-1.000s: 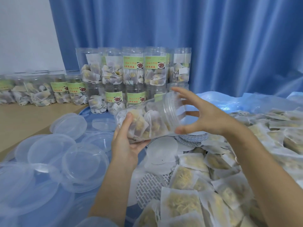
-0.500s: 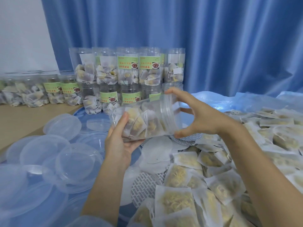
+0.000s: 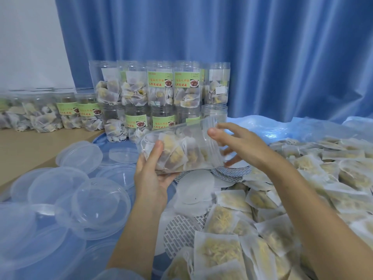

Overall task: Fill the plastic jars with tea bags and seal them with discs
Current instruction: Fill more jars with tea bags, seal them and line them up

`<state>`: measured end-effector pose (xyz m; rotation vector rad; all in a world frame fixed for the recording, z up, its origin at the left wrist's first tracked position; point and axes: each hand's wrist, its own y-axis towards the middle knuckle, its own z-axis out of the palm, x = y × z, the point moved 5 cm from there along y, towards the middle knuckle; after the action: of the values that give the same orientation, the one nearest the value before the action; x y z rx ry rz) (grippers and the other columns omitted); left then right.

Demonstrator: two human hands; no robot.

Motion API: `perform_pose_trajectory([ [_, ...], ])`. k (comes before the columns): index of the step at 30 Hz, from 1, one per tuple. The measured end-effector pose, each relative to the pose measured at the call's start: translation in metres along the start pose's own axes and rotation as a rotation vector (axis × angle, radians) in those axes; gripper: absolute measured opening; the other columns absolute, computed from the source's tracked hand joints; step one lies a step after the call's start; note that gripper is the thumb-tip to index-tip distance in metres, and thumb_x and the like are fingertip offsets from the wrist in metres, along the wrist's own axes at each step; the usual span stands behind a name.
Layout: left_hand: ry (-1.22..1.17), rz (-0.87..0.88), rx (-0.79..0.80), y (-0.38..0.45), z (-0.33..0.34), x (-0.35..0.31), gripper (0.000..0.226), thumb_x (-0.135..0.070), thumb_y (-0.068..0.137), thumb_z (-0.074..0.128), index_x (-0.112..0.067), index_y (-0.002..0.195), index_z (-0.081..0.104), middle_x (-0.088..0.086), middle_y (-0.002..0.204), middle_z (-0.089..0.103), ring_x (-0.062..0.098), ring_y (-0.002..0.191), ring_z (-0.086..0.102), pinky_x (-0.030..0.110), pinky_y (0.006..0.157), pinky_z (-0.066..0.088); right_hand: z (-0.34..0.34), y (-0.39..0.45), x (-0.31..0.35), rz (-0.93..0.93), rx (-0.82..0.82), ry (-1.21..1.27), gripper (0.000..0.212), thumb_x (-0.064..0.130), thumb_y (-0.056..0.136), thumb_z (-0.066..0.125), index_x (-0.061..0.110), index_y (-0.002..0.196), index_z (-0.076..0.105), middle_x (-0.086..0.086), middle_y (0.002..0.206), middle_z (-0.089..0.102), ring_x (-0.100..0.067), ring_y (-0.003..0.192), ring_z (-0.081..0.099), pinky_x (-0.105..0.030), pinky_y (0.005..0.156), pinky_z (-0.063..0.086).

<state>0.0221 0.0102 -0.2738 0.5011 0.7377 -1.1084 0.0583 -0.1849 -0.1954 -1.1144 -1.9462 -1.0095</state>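
A clear plastic jar (image 3: 181,150) packed with tea bags lies tilted on its side in the air, mouth toward the upper right. My left hand (image 3: 153,174) grips its base from below, thumb across the wall. My right hand (image 3: 244,148) is curled round the open mouth, one fingertip on the upper rim and blurred fingers under it. White sealing discs (image 3: 193,188) and printed ones (image 3: 181,235) lie just beneath the jar. Loose tea bags (image 3: 222,249) are heaped at the front and right.
Filled, labelled jars (image 3: 161,93) are stacked two high at the back, with more in a row on the wooden table (image 3: 30,150) at left. Several clear lids (image 3: 101,201) crowd the front left. A blue curtain (image 3: 262,47) hangs behind.
The jar has sunk a little and tipped flatter. My right hand's lower fingers have slid down and under the mouth; my left hand keeps the same hold.
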Motion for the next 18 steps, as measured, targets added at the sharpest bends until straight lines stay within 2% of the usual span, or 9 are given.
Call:
perform_pose_trajectory([
  [2, 0.005, -0.034, 0.019, -0.001, 0.001, 0.0, 0.089, -0.044, 0.056, 0.078, -0.019, 0.136, 0.048, 0.008, 0.118, 0.067, 0.026, 0.096, 0.07, 0.05, 0.082, 0.056, 0.005, -0.003, 0.014, -0.167, 0.057, -0.048, 0.095, 0.074, 0.049, 0.072, 0.066, 0.131, 0.026, 0.028, 0.136, 0.041, -0.002, 0.12, 0.049, -0.025, 0.085, 0.05],
  [4, -0.01, -0.081, 0.067, -0.003, 0.004, 0.002, 0.075, -0.046, 0.062, 0.074, -0.017, 0.128, 0.055, 0.011, 0.119, 0.066, 0.029, 0.097, 0.069, 0.047, 0.075, 0.058, 0.01, -0.008, 0.025, -0.304, 0.026, -0.173, 0.088, 0.07, 0.057, 0.072, 0.069, 0.13, 0.023, 0.036, 0.138, 0.032, 0.004, 0.127, 0.038, -0.033, 0.098, 0.044],
  [7, -0.04, -0.086, 0.074, -0.004, 0.004, 0.003, 0.072, -0.045, 0.063, 0.072, -0.016, 0.127, 0.056, 0.011, 0.122, 0.064, 0.03, 0.1, 0.068, 0.048, 0.072, 0.058, 0.015, -0.008, 0.029, -0.345, -0.115, -0.277, 0.072, 0.075, 0.065, 0.056, 0.065, 0.131, 0.027, 0.018, 0.139, 0.041, 0.0, 0.126, 0.038, -0.031, 0.101, 0.038],
  [10, -0.063, -0.054, 0.042, -0.006, 0.003, 0.002, 0.073, -0.045, 0.063, 0.073, -0.017, 0.129, 0.054, 0.009, 0.121, 0.065, 0.029, 0.098, 0.069, 0.047, 0.067, 0.058, 0.019, -0.003, 0.028, -0.283, -0.104, -0.262, 0.075, 0.08, 0.063, 0.051, 0.064, 0.132, 0.025, 0.009, 0.141, 0.039, -0.006, 0.129, 0.036, -0.027, 0.098, 0.032],
  [12, -0.065, -0.049, 0.047, -0.006, 0.004, 0.002, 0.071, -0.051, 0.066, 0.07, -0.018, 0.127, 0.055, 0.009, 0.119, 0.066, 0.029, 0.096, 0.069, 0.044, 0.065, 0.058, 0.019, -0.001, 0.03, -0.262, -0.067, -0.145, 0.086, 0.077, 0.058, 0.059, 0.063, 0.134, 0.021, 0.012, 0.141, 0.034, -0.004, 0.13, 0.033, -0.025, 0.098, 0.029],
  [16, -0.118, -0.171, 0.032, -0.004, 0.003, 0.006, 0.063, -0.065, 0.077, 0.056, -0.018, 0.119, 0.061, 0.014, 0.107, 0.071, 0.032, 0.088, 0.071, 0.043, 0.063, 0.058, 0.022, 0.0, 0.024, -0.227, 0.066, 0.117, 0.127, 0.055, 0.041, 0.084, 0.044, 0.146, 0.014, 0.027, 0.131, 0.04, -0.002, 0.124, 0.047, -0.027, 0.102, 0.043],
  [18, -0.057, -0.231, 0.061, -0.008, 0.006, 0.01, 0.065, -0.067, 0.081, 0.051, -0.014, 0.117, 0.06, 0.016, 0.096, 0.073, 0.032, 0.079, 0.072, 0.039, 0.057, 0.057, 0.027, 0.001, 0.023, -0.246, 0.038, 0.092, 0.124, 0.055, 0.039, 0.086, 0.041, 0.144, 0.02, 0.027, 0.132, 0.045, 0.004, 0.121, 0.048, -0.025, 0.101, 0.043],
])
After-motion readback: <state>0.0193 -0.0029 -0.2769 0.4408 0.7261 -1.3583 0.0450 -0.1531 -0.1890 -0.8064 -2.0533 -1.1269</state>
